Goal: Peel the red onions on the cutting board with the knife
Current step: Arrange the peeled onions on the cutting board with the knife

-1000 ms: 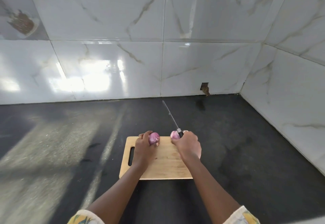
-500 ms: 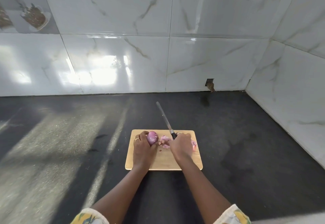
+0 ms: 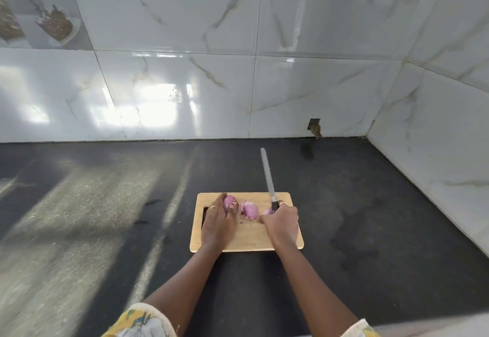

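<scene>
- The step in hand is judged to be the start of peeling one onion: a red onion [image 3: 229, 201] is held by the left hand [image 3: 217, 224] at the far left of the cutting board [image 3: 248, 238], while the blade is not yet laid against it.
- A second onion [image 3: 250, 211] lies free on the board between the two hands. Its skin appears loosened or partly stripped, though this cannot be told for certain at this size.
- A third piece of onion [image 3: 267, 212] is seen just beside the right hand [image 3: 281, 220], mostly hidden by it.
- The knife [image 3: 268, 178] is gripped by its dark handle in the right hand. The blade is pointed away from the person, out past the board's far edge and over the dark countertop [image 3: 370, 217].
- The left hand's fingers are curled round the held onion from the near side, with the wrist low over the board's handle slot.
- Both forearms are stretched forward from the bottom of the view, and the hands are kept apart.
- The next move is judged to call for the blade to be swung left and lowered to the held onion's end, clear of the left fingertips.
</scene>
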`<state>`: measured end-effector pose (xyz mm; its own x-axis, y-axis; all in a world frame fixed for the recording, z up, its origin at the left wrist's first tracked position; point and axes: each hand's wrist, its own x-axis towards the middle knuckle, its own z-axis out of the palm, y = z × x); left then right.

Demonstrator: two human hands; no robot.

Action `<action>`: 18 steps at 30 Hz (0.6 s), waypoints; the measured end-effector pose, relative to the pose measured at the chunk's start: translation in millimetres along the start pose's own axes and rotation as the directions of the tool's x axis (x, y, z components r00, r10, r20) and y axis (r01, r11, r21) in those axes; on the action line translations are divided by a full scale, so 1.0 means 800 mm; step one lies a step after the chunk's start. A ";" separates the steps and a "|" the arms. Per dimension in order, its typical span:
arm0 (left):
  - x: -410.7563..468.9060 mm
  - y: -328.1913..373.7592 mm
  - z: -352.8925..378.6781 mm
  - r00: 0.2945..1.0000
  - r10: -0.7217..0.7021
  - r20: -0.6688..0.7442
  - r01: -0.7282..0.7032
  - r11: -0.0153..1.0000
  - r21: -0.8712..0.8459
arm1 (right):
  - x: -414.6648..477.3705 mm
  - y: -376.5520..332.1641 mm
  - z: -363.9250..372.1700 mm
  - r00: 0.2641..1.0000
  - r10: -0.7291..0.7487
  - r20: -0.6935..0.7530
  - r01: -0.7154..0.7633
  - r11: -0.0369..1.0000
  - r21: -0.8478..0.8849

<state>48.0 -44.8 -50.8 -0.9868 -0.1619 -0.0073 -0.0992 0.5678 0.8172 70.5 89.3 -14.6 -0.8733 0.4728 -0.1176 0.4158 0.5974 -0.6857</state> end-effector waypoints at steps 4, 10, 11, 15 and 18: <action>-0.003 0.001 0.003 0.999 0.017 -0.030 -0.017 1.000 0.015 | -0.033 -0.019 0.029 0.989 -0.139 0.044 0.137 0.990 0.037; -0.004 -0.006 -0.001 0.997 0.070 -0.013 -0.069 0.995 0.078 | -0.043 -0.014 0.047 0.978 -0.172 0.115 0.164 0.984 0.075; -0.004 -0.007 -0.001 0.998 0.069 -0.001 -0.069 0.994 0.085 | -0.042 -0.014 0.046 0.977 -0.177 0.118 0.168 0.983 0.079; -0.003 -0.006 -0.001 0.999 0.031 0.015 -0.031 0.999 0.044 | -0.035 -0.011 0.038 0.971 -0.181 0.155 0.164 0.980 0.111; -0.005 -0.004 -0.002 0.998 0.055 -0.009 -0.054 0.997 0.047 | -0.027 -0.005 0.031 0.975 -0.159 0.152 0.141 0.982 0.126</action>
<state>52.8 -47.3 -52.8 -0.9896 -0.1376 0.0424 -0.0515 0.6132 0.7883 81.7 60.6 -27.4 -0.9567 0.2676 -0.1146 0.2534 0.5718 -0.7803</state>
